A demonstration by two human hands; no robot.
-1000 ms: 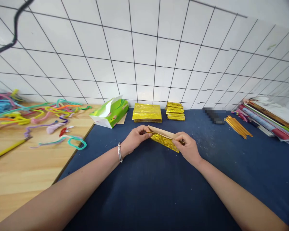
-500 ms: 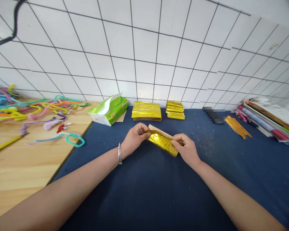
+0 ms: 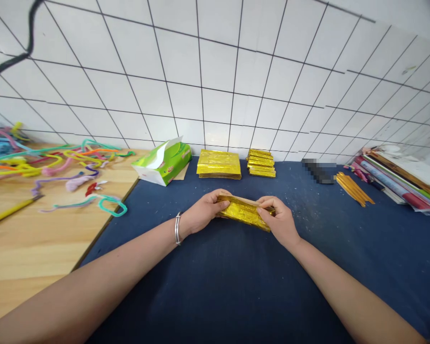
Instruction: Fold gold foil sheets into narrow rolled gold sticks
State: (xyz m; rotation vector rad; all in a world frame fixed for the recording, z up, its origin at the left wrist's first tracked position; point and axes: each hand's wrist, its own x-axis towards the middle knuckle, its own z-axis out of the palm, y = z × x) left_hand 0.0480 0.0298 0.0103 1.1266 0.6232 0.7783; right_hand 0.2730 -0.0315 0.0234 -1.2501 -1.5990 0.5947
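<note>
Between my two hands, above the dark blue table surface point(image 3: 215, 286), is a sheet of gold foil paper point(image 3: 245, 213), partly folded over with a pale strip showing along its upper edge. My left hand point(image 3: 211, 209), with silver bangles at the wrist, pinches its left end, thumb in front and fingers behind. At the other end my right hand point(image 3: 277, 217) grips it the same way; its fingertips are partly hidden behind the paper. Beyond the hands lie a stack of flat gold foil paper point(image 3: 218, 163) and a smaller pile of narrow folded gold strips point(image 3: 261, 163).
A green tissue pack point(image 3: 165, 162) stands at the back left. Colourful pipe cleaners point(image 3: 112, 206) and a yellow pencil point(image 3: 12, 210) lie on the wooden board point(image 3: 39, 253). Toward the right are a blurred-out dark object point(image 3: 318, 171), orange-gold strips point(image 3: 354, 188) and stacked books point(image 3: 397, 184).
The paper's left end has come down, so the sheet lies more level. The pale inner side shows less, the fold having closed further. My left hand has shifted slightly right and down.
</note>
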